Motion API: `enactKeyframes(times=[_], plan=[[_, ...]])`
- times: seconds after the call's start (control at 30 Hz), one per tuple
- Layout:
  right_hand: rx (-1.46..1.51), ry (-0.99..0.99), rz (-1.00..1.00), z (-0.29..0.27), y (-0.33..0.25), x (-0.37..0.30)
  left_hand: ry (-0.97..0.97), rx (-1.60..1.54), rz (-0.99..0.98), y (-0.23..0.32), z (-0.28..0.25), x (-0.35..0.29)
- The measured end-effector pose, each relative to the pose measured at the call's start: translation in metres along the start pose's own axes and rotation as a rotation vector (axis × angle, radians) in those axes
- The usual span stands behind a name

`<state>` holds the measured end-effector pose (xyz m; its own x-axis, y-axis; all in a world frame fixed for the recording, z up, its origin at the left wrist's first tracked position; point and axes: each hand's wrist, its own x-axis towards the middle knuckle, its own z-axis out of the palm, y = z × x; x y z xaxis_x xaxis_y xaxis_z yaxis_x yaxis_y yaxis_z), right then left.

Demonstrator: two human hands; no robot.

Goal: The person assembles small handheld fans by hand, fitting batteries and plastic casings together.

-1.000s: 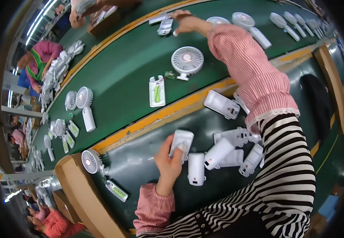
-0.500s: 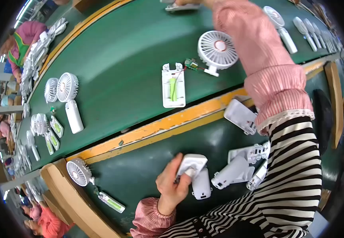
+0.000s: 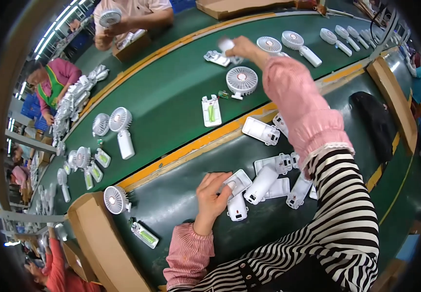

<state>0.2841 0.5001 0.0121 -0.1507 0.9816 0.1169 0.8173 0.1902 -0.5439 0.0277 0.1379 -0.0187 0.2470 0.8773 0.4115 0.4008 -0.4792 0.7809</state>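
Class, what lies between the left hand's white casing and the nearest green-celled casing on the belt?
In the head view, dark green tabletop and the yellow rail lie between the white casing in the left hand and the green-celled casing.

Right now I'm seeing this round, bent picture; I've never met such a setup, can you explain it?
No machine here: a person works bare-handed, and a fisheye camera on their head looks down, bending straight edges. The left hand holds a white casing over the nearer green surface, beside other white casings. The right hand, stretched over the farther green surface, holds a blurred white piece. White fans lie there too, with an open casing holding a green strip.
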Motion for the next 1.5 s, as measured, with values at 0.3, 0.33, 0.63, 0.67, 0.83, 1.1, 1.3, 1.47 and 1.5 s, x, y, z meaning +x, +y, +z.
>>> enactKeyframes(times=[0.3,0.33,0.63,0.67,0.83,1.1,1.3,1.47,1.5], plan=[[-0.421,0.036,-0.07,0.05,-0.061,-0.003,-0.025,0.051,0.044,0.002,-0.005,-0.007],[-0.391,0.066,-0.038,0.045,-0.065,-0.005,-0.025,0.04,0.042,0.003,-0.003,-0.007],[0.173,-0.481,-0.316,-0.057,-0.117,-0.179,0.151,0.028,0.034,-0.012,-0.002,-0.004],[0.137,-0.563,-0.308,-0.062,-0.114,-0.205,0.144,0.031,0.039,-0.011,-0.001,-0.002],[-0.068,-0.725,-0.539,-0.063,-0.089,-0.283,0.12,0.025,0.12,-0.005,0.011,0.001],[-0.061,-0.078,0.114,-0.085,-0.025,-0.236,0.112,0.034,0.063,0.004,-0.002,-0.008],[-0.105,0.166,0.496,-0.048,0.014,-0.158,-0.014,0.249,-0.039,0.023,-0.001,-0.024],[-0.077,0.151,0.551,-0.029,0.005,-0.133,-0.222,0.418,-0.113,0.056,0.016,-0.048],[-0.022,0.111,0.591,-0.032,0.003,-0.134,-0.273,0.492,-0.114,0.061,0.023,-0.048]])
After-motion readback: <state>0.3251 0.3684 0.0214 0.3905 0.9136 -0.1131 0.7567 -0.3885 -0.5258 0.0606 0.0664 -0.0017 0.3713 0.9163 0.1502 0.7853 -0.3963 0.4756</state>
